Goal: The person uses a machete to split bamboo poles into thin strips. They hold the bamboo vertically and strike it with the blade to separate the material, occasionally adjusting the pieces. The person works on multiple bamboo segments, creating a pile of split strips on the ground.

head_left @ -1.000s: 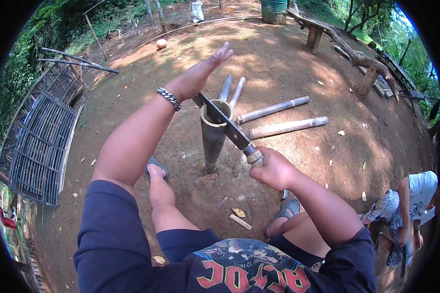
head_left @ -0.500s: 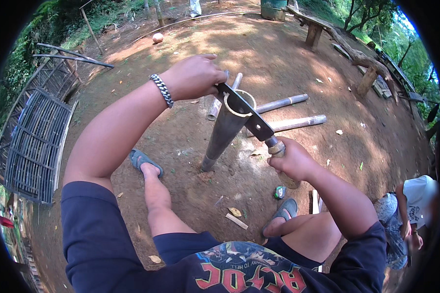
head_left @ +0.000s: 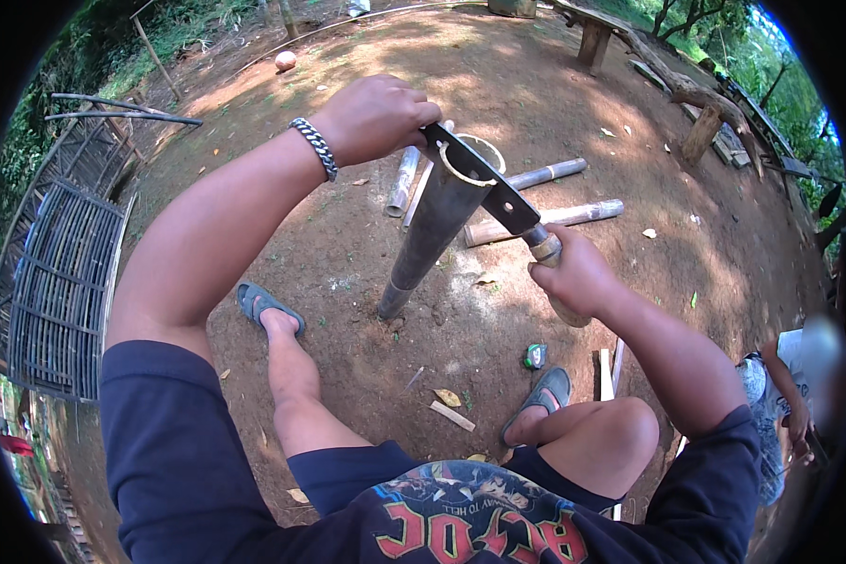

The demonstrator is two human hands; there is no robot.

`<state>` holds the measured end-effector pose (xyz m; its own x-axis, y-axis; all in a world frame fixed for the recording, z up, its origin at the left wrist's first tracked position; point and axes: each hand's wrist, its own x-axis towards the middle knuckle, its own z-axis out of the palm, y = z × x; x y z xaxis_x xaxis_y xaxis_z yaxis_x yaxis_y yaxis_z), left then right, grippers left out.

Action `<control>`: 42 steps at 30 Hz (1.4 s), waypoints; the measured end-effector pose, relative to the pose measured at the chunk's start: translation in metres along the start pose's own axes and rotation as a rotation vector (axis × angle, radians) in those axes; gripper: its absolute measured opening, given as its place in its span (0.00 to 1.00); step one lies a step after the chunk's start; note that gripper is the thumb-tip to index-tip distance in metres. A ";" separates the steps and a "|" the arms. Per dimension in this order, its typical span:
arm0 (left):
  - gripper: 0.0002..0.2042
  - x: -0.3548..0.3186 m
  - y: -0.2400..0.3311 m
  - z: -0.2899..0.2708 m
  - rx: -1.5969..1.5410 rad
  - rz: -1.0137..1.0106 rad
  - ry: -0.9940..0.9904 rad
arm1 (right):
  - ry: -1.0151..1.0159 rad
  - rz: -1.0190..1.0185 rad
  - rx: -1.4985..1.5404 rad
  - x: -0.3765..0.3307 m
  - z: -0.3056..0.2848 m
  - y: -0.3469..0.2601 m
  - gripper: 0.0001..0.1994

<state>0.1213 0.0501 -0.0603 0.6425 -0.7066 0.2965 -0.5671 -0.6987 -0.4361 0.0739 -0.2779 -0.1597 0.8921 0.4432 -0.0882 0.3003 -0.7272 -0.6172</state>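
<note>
A thick dark bamboo tube (head_left: 427, 226) stands tilted on the dirt in front of me, with its pale cut rim uppermost. Across that open top lies the black blade of a machete (head_left: 519, 212), which has a hole through it. My right hand (head_left: 575, 271) is wrapped round the machete's handle, right of the tube. At the other end, my left hand (head_left: 374, 120), with a chain bracelet at its wrist, pinches the blade's tip. How deep the blade sits in the rim cannot be made out.
Cut bamboo pieces (head_left: 547, 224) lie behind the tube. Near my right foot are a small green-and-black object (head_left: 535, 356) and a wood strip (head_left: 453, 416). A bamboo slat bench (head_left: 61, 282) stands left, a log bench (head_left: 700, 94) far right. Another person (head_left: 785, 404) is at the right edge.
The machete and the tube's top have shifted slightly right in view, with both hands still on the machete. The view has also shifted a little. The person at right has changed posture.
</note>
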 end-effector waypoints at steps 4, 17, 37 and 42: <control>0.15 0.004 -0.003 -0.009 -0.014 -0.063 -0.130 | -0.079 0.011 0.131 0.005 -0.003 -0.005 0.26; 0.37 -0.101 -0.028 0.017 -0.130 -0.241 0.066 | -0.537 -0.132 0.577 0.021 -0.013 -0.057 0.20; 0.28 -0.126 -0.034 0.044 -0.184 -0.187 0.134 | -0.332 -0.219 0.203 0.040 0.058 -0.065 0.22; 0.25 -0.122 -0.032 0.051 -0.187 -0.241 0.137 | -0.475 -0.074 0.367 0.062 0.051 -0.042 0.19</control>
<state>0.0873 0.1644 -0.1254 0.7013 -0.5185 0.4892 -0.5004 -0.8469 -0.1802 0.0989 -0.1928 -0.1792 0.5994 0.7327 -0.3223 0.1440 -0.4949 -0.8569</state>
